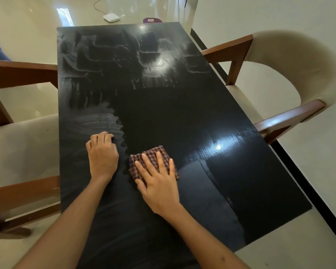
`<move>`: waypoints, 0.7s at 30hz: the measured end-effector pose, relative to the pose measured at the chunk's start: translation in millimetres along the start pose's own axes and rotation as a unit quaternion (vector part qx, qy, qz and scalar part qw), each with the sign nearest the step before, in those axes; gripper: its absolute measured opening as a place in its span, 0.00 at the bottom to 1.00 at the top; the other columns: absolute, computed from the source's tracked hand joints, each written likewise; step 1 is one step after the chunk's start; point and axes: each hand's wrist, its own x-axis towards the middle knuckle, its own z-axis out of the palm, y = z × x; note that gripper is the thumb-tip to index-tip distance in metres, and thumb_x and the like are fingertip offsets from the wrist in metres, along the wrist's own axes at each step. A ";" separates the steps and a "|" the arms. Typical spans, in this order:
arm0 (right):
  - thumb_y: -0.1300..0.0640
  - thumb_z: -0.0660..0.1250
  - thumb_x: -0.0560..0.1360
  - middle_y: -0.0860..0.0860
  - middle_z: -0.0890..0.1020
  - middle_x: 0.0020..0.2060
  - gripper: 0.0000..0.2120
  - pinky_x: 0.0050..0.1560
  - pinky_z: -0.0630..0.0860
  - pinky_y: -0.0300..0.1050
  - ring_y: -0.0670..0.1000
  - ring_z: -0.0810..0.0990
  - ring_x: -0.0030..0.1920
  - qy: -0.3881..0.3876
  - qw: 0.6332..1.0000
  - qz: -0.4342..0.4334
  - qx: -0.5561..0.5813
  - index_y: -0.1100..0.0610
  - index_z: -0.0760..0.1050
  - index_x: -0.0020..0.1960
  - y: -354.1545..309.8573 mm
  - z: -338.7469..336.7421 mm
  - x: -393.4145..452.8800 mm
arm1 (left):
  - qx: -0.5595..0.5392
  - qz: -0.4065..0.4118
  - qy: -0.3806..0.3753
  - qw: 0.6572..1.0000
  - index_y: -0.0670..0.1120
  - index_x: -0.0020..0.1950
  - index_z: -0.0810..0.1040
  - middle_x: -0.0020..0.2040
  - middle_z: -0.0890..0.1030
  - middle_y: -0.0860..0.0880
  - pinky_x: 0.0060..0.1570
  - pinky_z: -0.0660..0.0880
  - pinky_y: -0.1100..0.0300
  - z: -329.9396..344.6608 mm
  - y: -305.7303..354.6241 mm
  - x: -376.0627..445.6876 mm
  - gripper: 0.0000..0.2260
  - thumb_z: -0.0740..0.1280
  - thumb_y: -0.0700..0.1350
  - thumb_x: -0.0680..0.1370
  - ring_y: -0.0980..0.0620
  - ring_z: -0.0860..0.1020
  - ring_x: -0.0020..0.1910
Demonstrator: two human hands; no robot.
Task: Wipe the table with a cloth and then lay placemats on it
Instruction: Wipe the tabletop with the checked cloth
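A long black glossy table (pixel 182 117) runs away from me, with grey smear marks on its far half and left side. A folded red-and-white checked cloth (pixel 153 154) lies on the near middle of the table. My right hand (pixel 159 183) presses flat on the cloth, fingers spread and covering most of it. My left hand (pixel 102 154) rests on the table just left of the cloth, fingers curled under, holding nothing. No placemats are in view.
A cream chair with wooden arms (pixel 291 74) stands at the table's right side, another (pixel 17 133) at the left. A white device with a cable (pixel 111 17) and a purple object (pixel 151 20) lie on the shiny floor beyond the far end.
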 end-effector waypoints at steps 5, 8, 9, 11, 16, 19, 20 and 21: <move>0.40 0.52 0.78 0.43 0.64 0.75 0.25 0.74 0.49 0.64 0.56 0.56 0.77 0.022 0.991 0.126 -0.029 0.42 0.64 0.74 65.2 -12.2 -10.6 | -0.011 0.002 0.011 1.000 0.38 0.57 0.77 0.57 0.78 0.40 0.55 0.67 0.47 2.0 -1.3 -0.8 0.11 0.63 0.36 0.76 0.40 0.72 0.57; 0.38 0.47 0.78 0.43 0.61 0.76 0.27 0.75 0.49 0.63 0.55 0.54 0.78 0.022 0.979 0.202 -0.035 0.42 0.62 0.75 99.2 -26.1 -20.7 | -0.011 0.004 0.014 1.000 0.38 0.57 0.77 0.56 0.77 0.40 0.54 0.67 0.47 2.8 -1.1 -0.3 0.11 0.63 0.37 0.76 0.40 0.71 0.57; 0.38 0.45 0.78 0.43 0.61 0.76 0.28 0.75 0.49 0.63 0.55 0.53 0.78 0.018 0.975 0.217 -0.037 0.42 0.60 0.76 103.9 -28.6 -23.0 | -0.012 0.006 0.015 1.000 0.38 0.57 0.77 0.56 0.77 0.40 0.54 0.67 0.46 2.9 -1.1 -0.1 0.11 0.63 0.37 0.76 0.40 0.71 0.56; 0.38 0.42 0.78 0.44 0.59 0.77 0.29 0.75 0.46 0.63 0.55 0.50 0.78 0.015 0.971 0.237 -0.037 0.43 0.58 0.77 103.2 -29.7 -23.3 | -0.011 0.010 0.016 1.000 0.38 0.56 0.77 0.56 0.77 0.40 0.54 0.67 0.46 3.0 -0.3 0.3 0.10 0.63 0.37 0.76 0.40 0.71 0.56; 0.41 0.50 0.79 0.44 0.60 0.77 0.26 0.74 0.46 0.66 0.58 0.50 0.78 0.010 0.974 0.226 -0.024 0.43 0.60 0.76 68.5 -19.8 -18.0 | 0.044 0.043 0.009 0.998 0.38 0.55 0.76 0.53 0.77 0.41 0.51 0.67 0.46 0.5 2.6 0.6 0.09 0.62 0.38 0.76 0.40 0.72 0.52; 0.42 0.55 0.77 0.46 0.65 0.75 0.25 0.72 0.51 0.68 0.60 0.58 0.76 0.012 0.993 0.120 -0.011 0.44 0.66 0.74 20.5 -9.5 -35.3 | 0.132 0.086 -0.008 0.987 0.39 0.51 0.76 0.51 0.77 0.41 0.49 0.68 0.46 -4.2 8.0 -1.1 0.06 0.62 0.36 0.76 0.40 0.72 0.50; 0.42 0.56 0.77 0.46 0.65 0.75 0.25 0.72 0.52 0.68 0.60 0.58 0.76 0.011 0.996 0.084 0.003 0.44 0.66 0.74 0.9 -6.0 -43.7 | 0.150 0.090 -0.014 0.984 0.39 0.51 0.76 0.51 0.77 0.41 0.48 0.68 0.47 -6.0 10.1 -2.7 0.06 0.62 0.36 0.76 0.40 0.72 0.50; 0.43 0.56 0.78 0.46 0.65 0.75 0.25 0.72 0.52 0.68 0.59 0.58 0.76 0.007 0.998 0.054 0.013 0.44 0.66 0.74 -16.5 -3.2 -52.9 | 0.156 0.089 -0.018 0.984 0.40 0.51 0.76 0.52 0.76 0.41 0.48 0.67 0.47 -8.5 12.8 -6.3 0.06 0.61 0.36 0.76 0.40 0.72 0.50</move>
